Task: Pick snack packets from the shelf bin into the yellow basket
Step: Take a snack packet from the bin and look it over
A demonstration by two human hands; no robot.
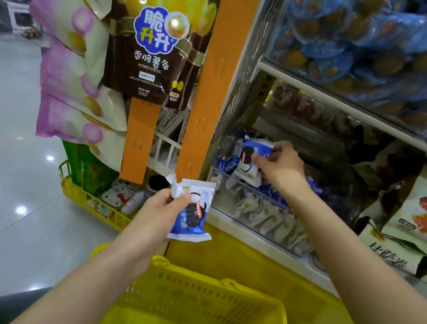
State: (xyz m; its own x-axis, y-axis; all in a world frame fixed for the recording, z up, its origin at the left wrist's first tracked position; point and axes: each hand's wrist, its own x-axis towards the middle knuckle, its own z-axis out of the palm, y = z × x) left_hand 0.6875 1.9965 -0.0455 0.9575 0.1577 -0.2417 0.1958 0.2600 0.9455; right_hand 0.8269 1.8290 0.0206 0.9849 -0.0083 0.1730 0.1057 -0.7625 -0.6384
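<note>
My left hand (159, 209) holds a blue and white snack packet (194, 214). My thumb and fingers are curled around its top edge, and the packet hangs down from them. It is up in the air, above the far corner of the yellow basket (188, 295), not inside it. The basket sits low in front of me, between my arms.

My right hand (283, 166) reaches into the shelf bin (262, 215). My fingers pinch a second packet (250, 161) of the same kind by its side. That packet is lifted up a little over the others. Many more packets lie in the clear bin under it, some standing in a row along the front wall.

A big brown bag of potato sticks (155, 43) hangs to the left of an orange strip (218, 80). Blue round packs (374, 47) fill the shelf above the bin. Another yellow basket (87, 196) rests on the floor by the shelf.
</note>
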